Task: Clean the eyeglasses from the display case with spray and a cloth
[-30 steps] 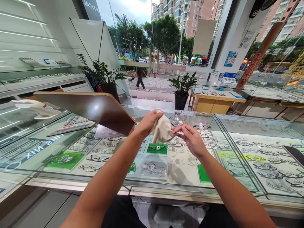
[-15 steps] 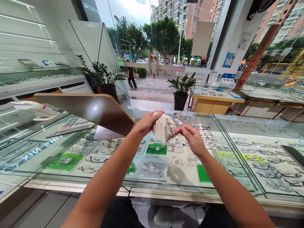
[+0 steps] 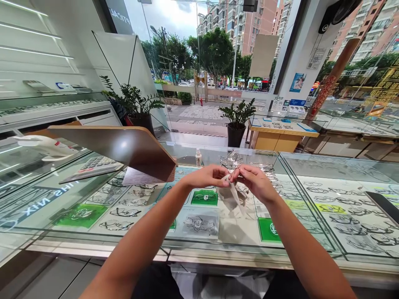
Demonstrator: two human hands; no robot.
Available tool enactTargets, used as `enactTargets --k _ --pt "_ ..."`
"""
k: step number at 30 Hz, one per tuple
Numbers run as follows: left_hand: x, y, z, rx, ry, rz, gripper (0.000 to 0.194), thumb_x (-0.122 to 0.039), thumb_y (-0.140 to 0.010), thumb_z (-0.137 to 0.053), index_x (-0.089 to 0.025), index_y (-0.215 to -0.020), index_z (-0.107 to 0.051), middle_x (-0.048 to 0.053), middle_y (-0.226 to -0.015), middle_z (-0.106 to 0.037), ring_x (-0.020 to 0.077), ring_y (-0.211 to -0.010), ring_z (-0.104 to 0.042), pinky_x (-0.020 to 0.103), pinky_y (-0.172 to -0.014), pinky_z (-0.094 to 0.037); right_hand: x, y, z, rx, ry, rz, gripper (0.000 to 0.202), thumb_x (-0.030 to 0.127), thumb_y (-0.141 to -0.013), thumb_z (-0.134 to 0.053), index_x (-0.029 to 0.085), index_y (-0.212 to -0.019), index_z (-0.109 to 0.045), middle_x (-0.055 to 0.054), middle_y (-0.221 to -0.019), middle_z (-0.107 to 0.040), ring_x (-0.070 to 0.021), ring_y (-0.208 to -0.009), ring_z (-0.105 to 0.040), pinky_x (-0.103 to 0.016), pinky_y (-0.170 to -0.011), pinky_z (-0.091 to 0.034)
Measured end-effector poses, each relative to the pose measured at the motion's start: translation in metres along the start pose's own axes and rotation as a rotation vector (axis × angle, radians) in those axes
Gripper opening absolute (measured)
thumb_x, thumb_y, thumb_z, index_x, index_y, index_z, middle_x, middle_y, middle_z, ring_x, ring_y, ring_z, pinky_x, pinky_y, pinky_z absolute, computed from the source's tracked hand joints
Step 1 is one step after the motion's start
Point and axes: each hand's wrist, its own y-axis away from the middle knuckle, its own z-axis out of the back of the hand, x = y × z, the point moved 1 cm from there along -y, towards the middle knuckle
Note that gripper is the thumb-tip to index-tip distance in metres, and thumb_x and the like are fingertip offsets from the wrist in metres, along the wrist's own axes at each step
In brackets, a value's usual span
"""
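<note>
A pale cleaning cloth (image 3: 237, 198) hangs crumpled below my fingers, over the glass counter. My left hand (image 3: 209, 176) is closed and pinches the cloth at its top. Beside it, nearly touching, my right hand (image 3: 254, 180) has thumb and fingers pressed together; what they grip is small and partly hidden, with thin lines like a spectacle frame near them. Just behind the hands, clear eyeglasses (image 3: 232, 159) lie on or under the glass; I cannot tell which. A small white bottle (image 3: 198, 158) stands upright behind my left hand.
The glass display counter (image 3: 237, 245) holds rows of eyeglasses (image 3: 349, 218) and green cards (image 3: 204, 197). A tilted brown panel (image 3: 124, 145) rises at left, near a calculator (image 3: 93, 168) and a white scanner (image 3: 46, 147). A phone (image 3: 383, 205) lies at right.
My left hand has come down and right, close to my right hand. The cloth, spread before, now hangs bunched between them. The white bottle has come into sight.
</note>
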Motion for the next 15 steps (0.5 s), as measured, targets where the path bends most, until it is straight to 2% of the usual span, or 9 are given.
enactTargets --k 3,6,9,12,15 --pt "-0.001 -0.001 -0.007 0.005 -0.020 0.006 0.033 -0.049 -0.087 -0.080 -0.017 -0.087 -0.074 0.002 -0.081 -0.063 0.0156 -0.076 -0.054 0.026 -0.068 -0.042 0.002 0.001 0.000 0.003 -0.022 -0.003 0.032 0.053 -0.097 -0.071 0.023 -0.089 -0.078 -0.007 -0.094 -0.073 -0.0234 -0.094 -0.068 -0.041 -0.096 -0.056" --pt "-0.001 0.002 -0.007 0.002 -0.065 0.034 0.036 -0.051 -0.088 -0.078 -0.017 -0.081 -0.071 0.000 -0.073 -0.056 0.0127 -0.067 -0.046 0.025 -0.059 -0.034 0.004 0.001 0.000 0.005 -0.025 0.007 0.031 0.051 -0.098 -0.070 0.023 -0.089 -0.078 -0.007 -0.093 -0.072 -0.0237 -0.094 -0.067 -0.041 -0.096 -0.055" --pt "0.000 0.005 -0.003 -0.056 -0.069 0.059 0.036 -0.052 -0.085 -0.081 -0.016 -0.088 -0.073 0.001 -0.076 -0.059 0.0129 -0.066 -0.050 0.024 -0.059 -0.036 0.005 0.002 0.001 -0.052 0.024 0.083 0.029 0.049 -0.100 -0.067 0.024 -0.089 -0.078 -0.006 -0.094 -0.072 -0.0245 -0.099 -0.066 -0.040 -0.100 -0.051" --pt "0.002 0.006 0.003 -0.199 0.009 0.063 0.041 -0.053 -0.085 -0.082 -0.016 -0.100 -0.074 0.004 -0.087 -0.067 0.0155 -0.074 -0.058 0.025 -0.064 -0.043 0.005 0.000 0.003 -0.143 0.086 0.161 0.028 0.045 -0.103 -0.064 0.025 -0.090 -0.080 -0.006 -0.096 -0.073 -0.0250 -0.103 -0.066 -0.040 -0.104 -0.047" --pt "0.007 0.003 0.013 -0.430 0.081 0.003 0.042 -0.052 -0.085 -0.082 -0.016 -0.104 -0.072 0.005 -0.095 -0.070 0.0163 -0.083 -0.062 0.025 -0.072 -0.047 0.004 -0.002 0.006 -0.190 0.112 0.179 0.027 0.042 -0.104 -0.062 0.026 -0.091 -0.080 -0.005 -0.097 -0.074 -0.0243 -0.102 -0.065 -0.039 -0.103 -0.047"
